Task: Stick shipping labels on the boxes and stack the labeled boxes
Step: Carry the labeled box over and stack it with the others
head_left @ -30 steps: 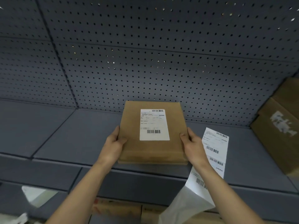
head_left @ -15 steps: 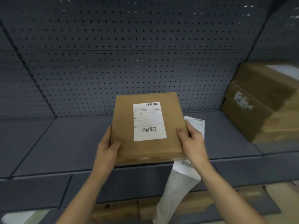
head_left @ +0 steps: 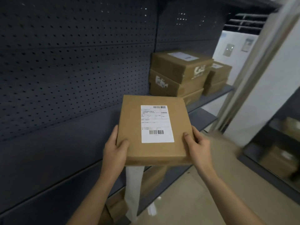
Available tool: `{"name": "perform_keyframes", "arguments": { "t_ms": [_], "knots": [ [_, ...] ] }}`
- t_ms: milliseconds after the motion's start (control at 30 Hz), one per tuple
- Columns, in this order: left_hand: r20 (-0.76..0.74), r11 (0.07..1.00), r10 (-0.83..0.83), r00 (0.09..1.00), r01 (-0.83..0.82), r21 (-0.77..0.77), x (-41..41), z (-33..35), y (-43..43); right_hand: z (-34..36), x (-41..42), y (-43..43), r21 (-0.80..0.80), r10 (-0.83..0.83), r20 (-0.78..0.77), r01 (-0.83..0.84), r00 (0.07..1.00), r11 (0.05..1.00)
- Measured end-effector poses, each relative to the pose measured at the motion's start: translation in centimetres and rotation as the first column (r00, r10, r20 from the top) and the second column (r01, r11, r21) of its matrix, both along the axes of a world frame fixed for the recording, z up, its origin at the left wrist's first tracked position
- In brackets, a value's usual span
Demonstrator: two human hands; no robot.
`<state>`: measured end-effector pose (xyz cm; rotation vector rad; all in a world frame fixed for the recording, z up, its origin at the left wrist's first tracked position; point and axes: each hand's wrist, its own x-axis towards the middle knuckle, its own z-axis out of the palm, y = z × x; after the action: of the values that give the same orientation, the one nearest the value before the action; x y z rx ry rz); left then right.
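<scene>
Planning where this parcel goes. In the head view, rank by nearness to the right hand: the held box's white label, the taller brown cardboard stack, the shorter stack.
1. White paper shipping label, on the flat brown box the right hand grips.
2. Taller stack of brown cardboard boxes, on the shelf behind.
3. Shorter brown cardboard stack, farther back, shelf's right end.

I can't read the tiny print on the label (head_left: 157, 123), the box (head_left: 154, 153) hides the fingers of the left hand (head_left: 114, 151) and right hand (head_left: 197, 146) and the top of the white strip (head_left: 134, 189), and the far stack of boxes (head_left: 180, 73) looks blurry.
</scene>
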<state>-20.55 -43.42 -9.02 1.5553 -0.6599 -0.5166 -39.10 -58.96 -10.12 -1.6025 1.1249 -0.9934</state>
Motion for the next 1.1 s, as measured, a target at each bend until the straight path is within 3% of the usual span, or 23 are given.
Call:
{"name": "perform_keyframes", "arguments": {
  "t_ms": [467,667,1100],
  "knots": [
    [0.04,0.935,-0.352,0.935,0.35,0.065,-19.4,0.3,-21.1,1.5,-23.6,-12.5,-0.058,-0.355,0.039,0.357,0.934,0.932],
    [0.068,0.899,-0.434,0.898,0.428,0.093,-26.9,1.2,-29.0,1.7,-31.9,-19.4,-0.056,-0.405,0.053,0.408,0.913,0.911],
    [0.073,0.93,-0.368,0.927,0.367,0.026,-29.0,1.6,-46.4,2.5,-33.7,-37.0,-0.068,-0.366,0.119,0.375,0.923,0.924]
  ]
}}
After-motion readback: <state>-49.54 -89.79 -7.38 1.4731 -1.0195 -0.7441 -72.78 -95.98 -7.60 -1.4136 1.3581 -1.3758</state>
